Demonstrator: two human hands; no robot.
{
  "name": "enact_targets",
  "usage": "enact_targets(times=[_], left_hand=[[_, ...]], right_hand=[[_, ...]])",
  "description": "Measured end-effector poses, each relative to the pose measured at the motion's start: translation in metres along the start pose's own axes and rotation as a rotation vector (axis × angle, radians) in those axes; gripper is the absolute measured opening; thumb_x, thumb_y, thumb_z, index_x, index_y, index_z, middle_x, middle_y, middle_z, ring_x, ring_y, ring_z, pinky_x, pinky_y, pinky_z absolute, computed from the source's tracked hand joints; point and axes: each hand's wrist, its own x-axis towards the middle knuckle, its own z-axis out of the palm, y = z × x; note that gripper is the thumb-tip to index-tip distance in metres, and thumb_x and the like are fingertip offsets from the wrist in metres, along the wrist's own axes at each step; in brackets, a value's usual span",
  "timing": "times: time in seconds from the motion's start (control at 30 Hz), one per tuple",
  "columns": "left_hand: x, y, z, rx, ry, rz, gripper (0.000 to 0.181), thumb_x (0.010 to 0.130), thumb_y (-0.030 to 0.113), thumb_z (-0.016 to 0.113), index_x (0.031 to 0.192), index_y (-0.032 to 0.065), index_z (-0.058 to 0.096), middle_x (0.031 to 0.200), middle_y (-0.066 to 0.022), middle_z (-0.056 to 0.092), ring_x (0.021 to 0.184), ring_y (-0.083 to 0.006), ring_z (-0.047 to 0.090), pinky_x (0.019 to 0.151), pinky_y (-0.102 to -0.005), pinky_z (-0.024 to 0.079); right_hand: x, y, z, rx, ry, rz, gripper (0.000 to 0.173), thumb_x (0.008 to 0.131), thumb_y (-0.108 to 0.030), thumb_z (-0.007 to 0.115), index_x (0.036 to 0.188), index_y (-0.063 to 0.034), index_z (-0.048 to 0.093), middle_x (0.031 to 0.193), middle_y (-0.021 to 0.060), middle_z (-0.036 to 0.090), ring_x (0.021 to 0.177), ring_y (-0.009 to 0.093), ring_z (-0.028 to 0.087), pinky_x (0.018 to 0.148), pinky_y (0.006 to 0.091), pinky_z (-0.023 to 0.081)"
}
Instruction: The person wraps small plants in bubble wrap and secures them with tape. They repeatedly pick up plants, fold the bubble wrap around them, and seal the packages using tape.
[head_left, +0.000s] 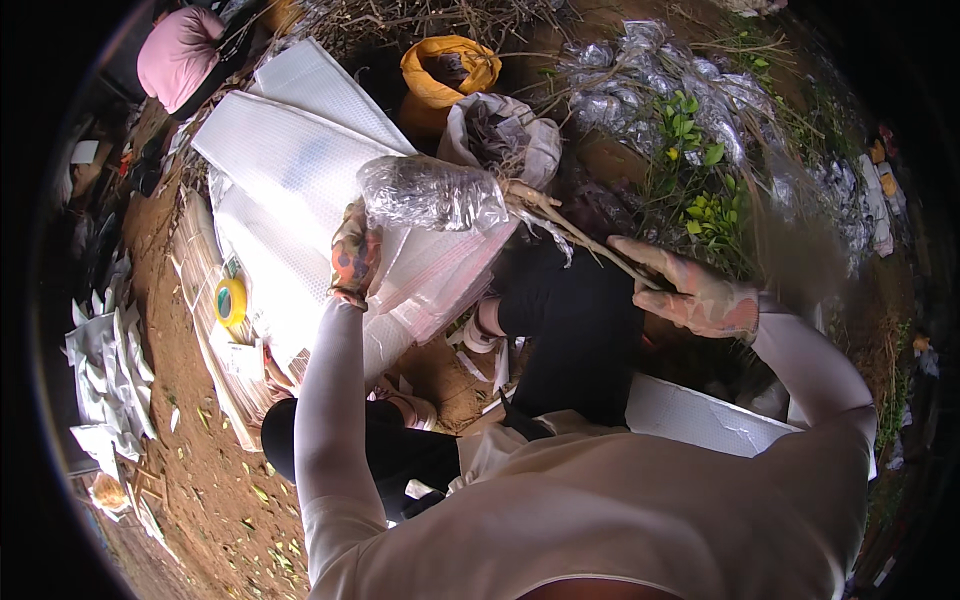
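Note:
A root ball wrapped in clear plastic film (435, 196) is held up in front of me, lying sideways, its bare woody stems (577, 225) slanting down to the right. My left hand (355, 253), in a camouflage-patterned glove, is against the lower left end of the wrapping, some of its fingers hidden. The stems run in between the thumb and fingers of my gloved right hand (694, 292). Beneath the root ball lies a stack of white bubble-textured packing sheets (277, 150), some with pink edges.
Beyond stand a yellow woven sack (450, 71) and a white sack (544, 142) of dark scraps. More plastic-wrapped root balls (607, 97) and leafy plants (709, 210) lie right. A tape roll (230, 302) rests on a cardboard bundle (202, 277). Another person (180, 56) is upper left.

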Motion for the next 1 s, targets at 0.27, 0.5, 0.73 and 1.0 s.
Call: enact_targets(times=[0.27, 0.5, 0.73, 1.0], left_hand=[[0.01, 0.049, -0.017, 0.174, 0.077, 0.304, 0.033, 0.093, 0.01, 0.057, 0.126, 0.008, 0.062, 0.129, -0.014, 0.061, 0.121, -0.0354, 0.054, 0.111, -0.0429, 0.038], [0.016, 0.082, -0.047, -0.271, -0.071, 0.016, 0.037, 0.094, 0.006, 0.055, 0.131, 0.0053, 0.06, 0.13, -0.0105, 0.063, 0.111, -0.0259, 0.063, 0.1, -0.0335, 0.046], [0.034, 0.078, -0.033, 0.489, -0.117, 0.453, 0.032, 0.095, 0.01, 0.052, 0.125, 0.0092, 0.063, 0.128, -0.0112, 0.063, 0.122, -0.0299, 0.056, 0.112, -0.0374, 0.035], [0.038, 0.063, -0.015, 0.493, -0.152, 0.57, 0.039, 0.089, 0.015, 0.062, 0.128, 0.0174, 0.061, 0.14, -0.0047, 0.055, 0.138, -0.0264, 0.041, 0.12, -0.0448, 0.022]], right_hand=[[0.019, 0.004, 0.043, 0.043, 0.038, 0.288, 0.077, 0.09, 0.01, 0.055, 0.154, -0.0251, 0.03, 0.131, -0.0024, 0.045, 0.103, 0.003, 0.05, 0.075, 0.0204, 0.043], [0.033, 0.024, 0.062, -0.2, 0.188, -0.267, 0.076, 0.089, 0.007, 0.062, 0.154, -0.0118, 0.026, 0.149, 0.0065, 0.037, 0.132, 0.013, 0.043, 0.104, 0.024, 0.038], [0.108, 0.033, 0.105, 0.315, 0.139, -0.252, 0.077, 0.084, 0.019, 0.058, 0.15, -0.0085, 0.032, 0.154, 0.0028, 0.033, 0.14, 0.014, 0.034, 0.111, 0.0272, 0.034], [0.273, 0.022, 0.085, -0.7, 0.242, -0.664, 0.059, 0.088, -0.013, 0.069, 0.139, -0.0025, 0.04, 0.126, 0.0143, 0.054, 0.115, 0.023, 0.051, 0.099, 0.036, 0.043]])
